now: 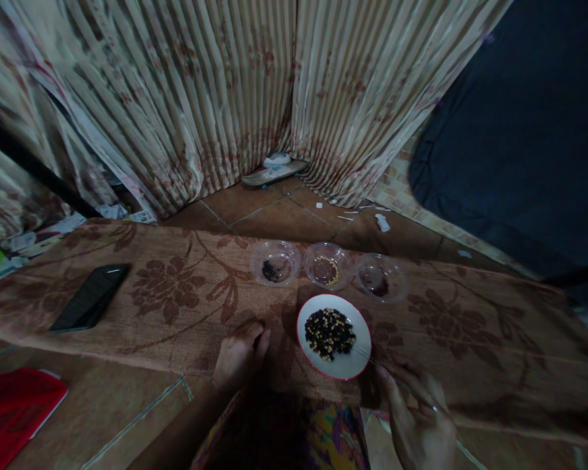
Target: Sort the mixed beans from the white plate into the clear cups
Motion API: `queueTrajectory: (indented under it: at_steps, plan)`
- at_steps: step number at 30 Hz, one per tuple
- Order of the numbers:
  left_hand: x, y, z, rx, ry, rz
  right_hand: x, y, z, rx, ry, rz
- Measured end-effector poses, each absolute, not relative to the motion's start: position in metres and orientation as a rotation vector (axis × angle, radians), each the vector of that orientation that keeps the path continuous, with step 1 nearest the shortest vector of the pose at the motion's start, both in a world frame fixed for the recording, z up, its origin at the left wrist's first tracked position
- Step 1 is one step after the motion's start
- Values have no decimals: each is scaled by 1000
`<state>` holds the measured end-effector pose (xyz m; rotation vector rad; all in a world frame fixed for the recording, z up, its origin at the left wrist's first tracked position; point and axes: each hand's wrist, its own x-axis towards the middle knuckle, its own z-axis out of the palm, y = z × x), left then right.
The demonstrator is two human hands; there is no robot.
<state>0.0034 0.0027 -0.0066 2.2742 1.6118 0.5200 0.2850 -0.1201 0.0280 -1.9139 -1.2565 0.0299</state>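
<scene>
A white bowl with a red rim holds a mix of black and pale yellow beans. My right hand is at its lower right, fingers closed round a thin, shiny tool like tweezers, whose tip reaches over the rim; blur hides its exact shape. To the bowl's left my left hand rests on the cloth, curled into a fist with nothing showing in it. Behind the bowl stand three clear plastic cups: the left cup has dark beans, the middle cup yellow ones, the right cup dark reddish ones.
A brown flowered cloth covers the low table. A black phone lies at its left. Striped curtains hang behind, with a dark blue covered shape at right. Paper scraps lie on the tiled floor, and a red bag lies lower left.
</scene>
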Motion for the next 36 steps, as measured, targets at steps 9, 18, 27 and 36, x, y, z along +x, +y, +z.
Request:
queueTrajectory:
  at_steps: [9, 18, 27, 36]
  plan:
    - [3, 2, -6, 2286, 1612, 495, 287, -110, 30, -1843, -1412, -111]
    - [4, 2, -4, 2287, 1589, 496, 287, -111, 28, -1814, -1463, -122]
    - [4, 2, -3, 2281, 1606, 491, 292, -112, 22, -1773, -1553, -177]
    - [4, 2, -6, 2306, 1637, 493, 286, -109, 29, -1820, -1356, -99]
